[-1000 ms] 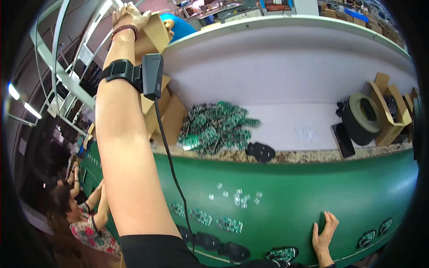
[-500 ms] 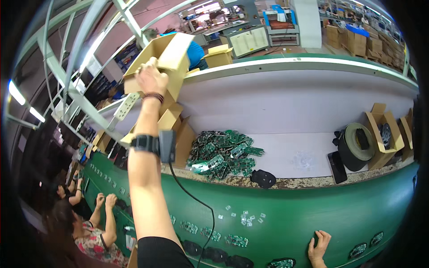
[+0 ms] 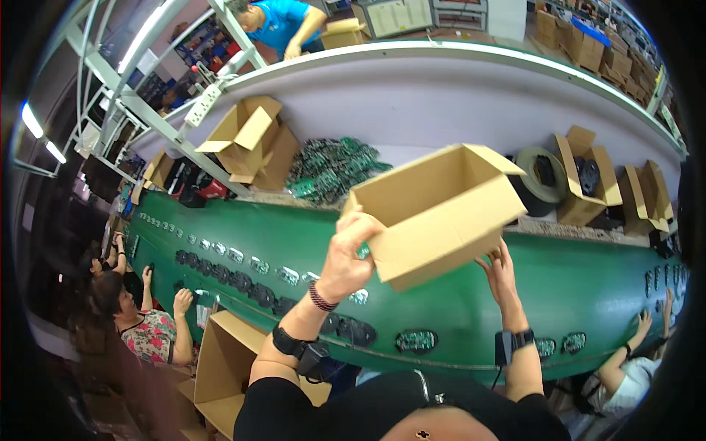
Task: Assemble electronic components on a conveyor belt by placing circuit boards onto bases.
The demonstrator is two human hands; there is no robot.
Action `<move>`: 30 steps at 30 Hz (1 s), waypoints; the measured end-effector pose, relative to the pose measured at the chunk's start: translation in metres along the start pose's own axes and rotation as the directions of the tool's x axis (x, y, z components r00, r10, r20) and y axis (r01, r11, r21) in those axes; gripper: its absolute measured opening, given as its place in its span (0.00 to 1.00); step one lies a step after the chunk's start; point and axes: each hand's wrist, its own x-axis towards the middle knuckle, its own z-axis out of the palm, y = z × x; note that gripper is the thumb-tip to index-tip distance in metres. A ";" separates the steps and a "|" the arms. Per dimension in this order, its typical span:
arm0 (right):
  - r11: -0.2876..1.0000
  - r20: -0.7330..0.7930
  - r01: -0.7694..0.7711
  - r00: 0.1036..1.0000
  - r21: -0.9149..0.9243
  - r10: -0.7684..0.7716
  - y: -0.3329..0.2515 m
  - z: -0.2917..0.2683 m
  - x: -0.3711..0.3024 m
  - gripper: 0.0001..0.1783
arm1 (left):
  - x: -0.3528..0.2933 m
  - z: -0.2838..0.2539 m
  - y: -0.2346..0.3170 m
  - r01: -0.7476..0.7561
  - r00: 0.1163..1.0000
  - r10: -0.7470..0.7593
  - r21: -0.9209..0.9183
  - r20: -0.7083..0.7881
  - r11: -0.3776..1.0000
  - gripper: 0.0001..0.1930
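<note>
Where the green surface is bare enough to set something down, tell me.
Bare: the green surface between the right hand, the ledge and the dark pieces at far right; also a strip between ledge and circuit boards on the left. Crowded: left near side, with black casings. The carton hides part of the middle.

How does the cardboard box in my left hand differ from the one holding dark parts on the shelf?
The held box is tilted above the green belt; the shelf box stands on the shelf. The held box shows no contents; the shelf box contains dark parts. Both are open-topped brown cardboard.
</note>
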 end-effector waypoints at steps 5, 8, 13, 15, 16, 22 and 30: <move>0.866 -0.096 -0.145 0.972 0.478 0.216 0.037 -0.041 -0.055 0.52 | -0.022 0.047 0.003 0.128 0.967 -0.053 -0.297 0.248 0.946 0.17; 0.790 -0.239 0.065 0.965 0.610 0.105 0.034 -0.044 -0.065 0.50 | -0.022 0.065 -0.010 0.108 0.946 0.017 -0.364 0.323 0.925 0.17; 0.978 -0.444 -0.007 0.890 0.209 0.101 0.045 -0.105 -0.065 0.49 | -0.005 0.106 -0.053 0.322 0.917 -0.053 -0.657 0.395 0.682 0.08; 0.867 -0.313 -0.053 0.920 0.496 0.236 0.015 -0.061 -0.031 0.50 | 0.000 0.109 -0.094 0.322 0.936 -0.104 -0.699 0.336 0.638 0.07; 0.831 -0.267 -0.033 0.939 0.556 0.215 0.008 -0.063 -0.020 0.52 | 0.011 0.124 -0.103 0.341 0.936 -0.151 -0.715 0.317 0.610 0.07; 0.987 -0.301 -0.122 0.942 0.101 0.147 -0.031 -0.042 0.061 0.45 | 0.037 0.184 -0.179 0.405 0.859 -0.396 -0.904 0.325 0.136 0.06; 0.901 -0.402 -0.320 0.896 -0.292 0.188 -0.074 -0.061 0.121 0.45 | 0.080 0.227 -0.174 0.530 0.557 -0.683 -0.835 0.472 -0.144 0.26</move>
